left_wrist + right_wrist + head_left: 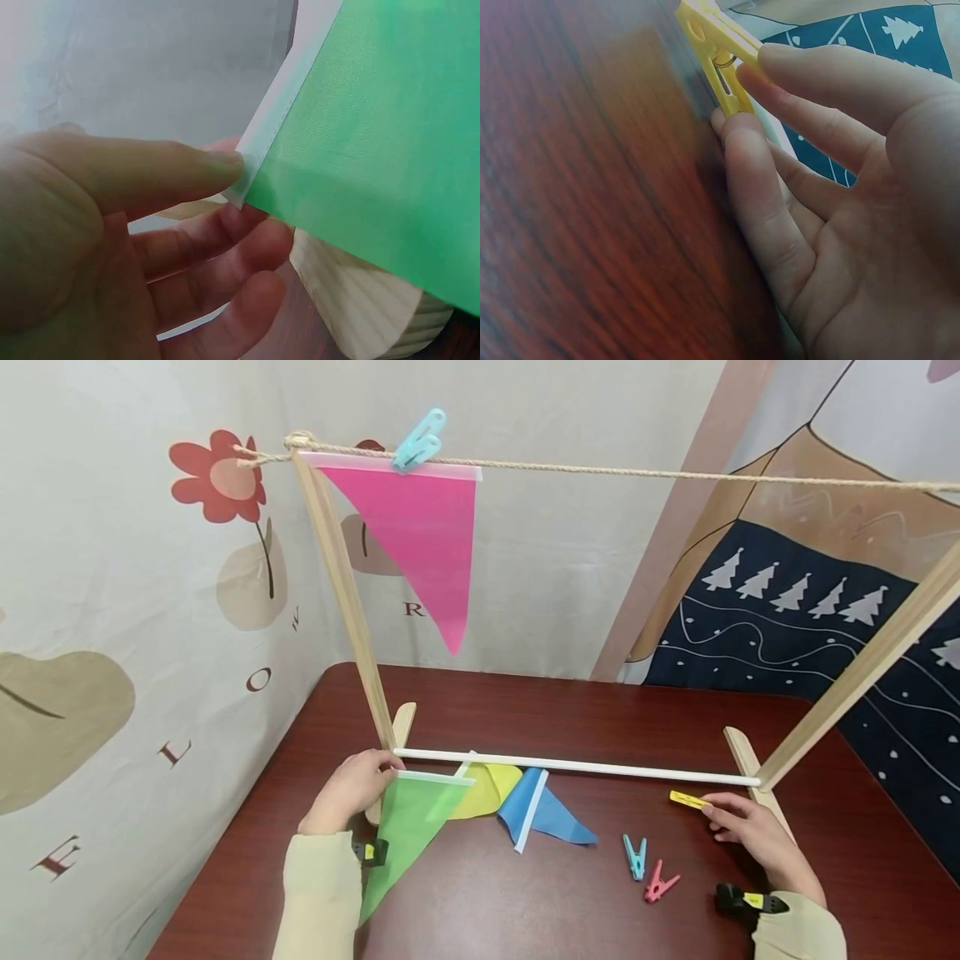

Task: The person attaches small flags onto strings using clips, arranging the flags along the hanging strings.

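My left hand (pixel 358 785) pinches a corner of the white top band of a green pennant (pixel 408 818); in the left wrist view the thumb presses the band of the green pennant (pixel 375 127). A yellow clothespin (pixel 686 800) is between the thumb and fingers of my right hand (pixel 757 835), just above the table; the right wrist view shows the yellow clothespin (pixel 721 56) gripped by its handles. Overhead, a light blue clothespin (pixel 417 442) clips a pink pennant (pixel 435 535) to a rope (pixel 600 469). On the table lie a yellow pennant (pixel 487 789) and a folded blue pennant (pixel 558 817).
A blue clothespin (pixel 635 857) and a red clothespin (pixel 660 885) lie left of my right hand. The rope runs between a left wooden post (pixel 345 585) and a right wooden post (pixel 862 668). A white rod (pixel 600 768) joins the posts low above the dark red table (pixel 525 910).
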`<state>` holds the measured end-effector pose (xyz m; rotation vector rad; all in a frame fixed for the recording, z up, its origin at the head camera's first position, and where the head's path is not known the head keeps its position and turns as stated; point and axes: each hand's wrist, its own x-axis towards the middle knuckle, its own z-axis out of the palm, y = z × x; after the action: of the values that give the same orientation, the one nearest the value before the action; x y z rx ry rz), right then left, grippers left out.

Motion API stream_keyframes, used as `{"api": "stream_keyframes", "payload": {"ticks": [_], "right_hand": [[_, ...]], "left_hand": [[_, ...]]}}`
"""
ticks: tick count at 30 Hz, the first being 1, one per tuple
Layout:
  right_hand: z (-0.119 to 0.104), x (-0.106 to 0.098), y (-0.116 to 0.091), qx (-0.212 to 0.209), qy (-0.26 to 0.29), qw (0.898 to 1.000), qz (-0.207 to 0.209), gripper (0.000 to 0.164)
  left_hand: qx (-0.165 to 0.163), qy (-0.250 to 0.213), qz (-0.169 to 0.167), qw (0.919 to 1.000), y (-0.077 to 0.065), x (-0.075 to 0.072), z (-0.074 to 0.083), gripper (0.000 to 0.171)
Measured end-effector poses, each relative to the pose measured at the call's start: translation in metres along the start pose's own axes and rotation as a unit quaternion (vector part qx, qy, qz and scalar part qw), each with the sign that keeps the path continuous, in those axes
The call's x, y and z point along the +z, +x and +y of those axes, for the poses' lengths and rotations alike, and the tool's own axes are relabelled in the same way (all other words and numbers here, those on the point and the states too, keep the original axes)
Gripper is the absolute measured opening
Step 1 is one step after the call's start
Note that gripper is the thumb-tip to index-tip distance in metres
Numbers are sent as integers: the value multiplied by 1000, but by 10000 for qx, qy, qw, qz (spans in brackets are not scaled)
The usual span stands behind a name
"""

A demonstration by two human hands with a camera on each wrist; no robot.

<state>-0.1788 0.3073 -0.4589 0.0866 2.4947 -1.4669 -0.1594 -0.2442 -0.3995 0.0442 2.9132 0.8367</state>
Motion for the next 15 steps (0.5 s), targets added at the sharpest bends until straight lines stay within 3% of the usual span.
{"api": "stream_keyframes", "payload": {"ticks": [15], "right_hand": [[2, 1, 1, -67, -79, 9999, -4, 57]], "left_hand": [[-17, -90, -38, 10000, 0, 1, -1, 11]]}}
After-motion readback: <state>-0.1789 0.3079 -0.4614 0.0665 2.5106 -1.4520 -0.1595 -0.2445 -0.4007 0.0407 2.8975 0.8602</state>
